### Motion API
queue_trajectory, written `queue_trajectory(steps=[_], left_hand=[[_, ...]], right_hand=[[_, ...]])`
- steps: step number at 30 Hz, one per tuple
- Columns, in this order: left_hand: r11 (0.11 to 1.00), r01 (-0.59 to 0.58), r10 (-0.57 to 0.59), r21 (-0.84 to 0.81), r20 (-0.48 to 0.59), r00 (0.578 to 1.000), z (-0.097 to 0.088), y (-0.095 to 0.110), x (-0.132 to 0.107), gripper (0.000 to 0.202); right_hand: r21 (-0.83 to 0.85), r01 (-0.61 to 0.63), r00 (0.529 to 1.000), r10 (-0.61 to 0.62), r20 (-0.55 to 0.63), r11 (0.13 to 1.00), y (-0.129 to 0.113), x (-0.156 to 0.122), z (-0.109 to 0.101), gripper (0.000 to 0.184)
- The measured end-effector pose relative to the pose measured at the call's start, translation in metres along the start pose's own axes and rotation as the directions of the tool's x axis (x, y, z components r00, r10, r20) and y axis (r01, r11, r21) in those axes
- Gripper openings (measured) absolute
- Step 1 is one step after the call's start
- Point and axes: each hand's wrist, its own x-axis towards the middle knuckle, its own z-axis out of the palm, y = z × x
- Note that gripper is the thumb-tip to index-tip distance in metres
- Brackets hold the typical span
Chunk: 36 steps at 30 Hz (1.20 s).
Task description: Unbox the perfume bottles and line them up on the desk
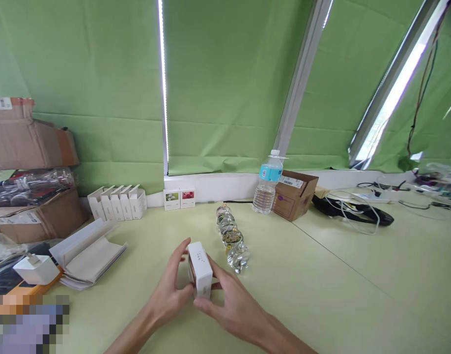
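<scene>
A small white box [201, 268] with fine print on its top and side is held just above the table between both hands. My left hand [172, 287] grips its left side, thumb low and fingers toward the top. From the right, my right hand [231, 300] closes on it, with the thumb at the lower front corner and fingers behind. Beyond the box lies a row of small round items in shiny clear wrapping [233, 236]. Farther back, two small white boxes with picture fronts [179, 199] stand against the wall.
Several open white cartons [117, 202] stand at the back left, near folded white paper sheets [91, 260]. Brown boxes [30, 137] are stacked at the far left. A water bottle [267, 187] and a brown carton [294, 196] stand behind on the right, beside a black strap-like object [358, 214].
</scene>
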Motion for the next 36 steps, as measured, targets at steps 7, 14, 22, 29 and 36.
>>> queue_trajectory(steps=[7,14,22,29,36], left_hand=[[0.991,0.087,-0.078,-0.107,0.081,0.994,-0.008,-0.005,0.005,0.04],[0.999,0.04,-0.043,-0.024,-0.111,0.993,-0.013,-0.021,0.012,0.038],[0.985,0.055,-0.065,-0.162,-0.055,0.996,-0.03,-0.029,0.016,0.041],[0.963,0.025,-0.044,-0.269,-0.065,0.997,-0.035,-0.028,0.021,0.04],[0.97,0.02,-0.083,-0.242,-0.254,0.964,-0.037,-0.027,0.022,0.046]], right_hand=[[0.02,-0.078,0.987,0.08,-0.141,0.997,0.033,0.005,0.016,0.049],[-0.35,-0.054,0.98,-0.017,-0.197,0.935,0.033,-0.009,0.035,0.075],[-0.419,0.113,0.992,-0.124,0.002,0.901,0.026,0.011,0.055,0.027],[-0.46,0.02,0.993,-0.07,-0.091,0.888,0.039,0.049,0.07,0.013],[-0.559,-0.027,0.991,-0.05,-0.121,0.829,0.04,0.07,0.084,0.014]])
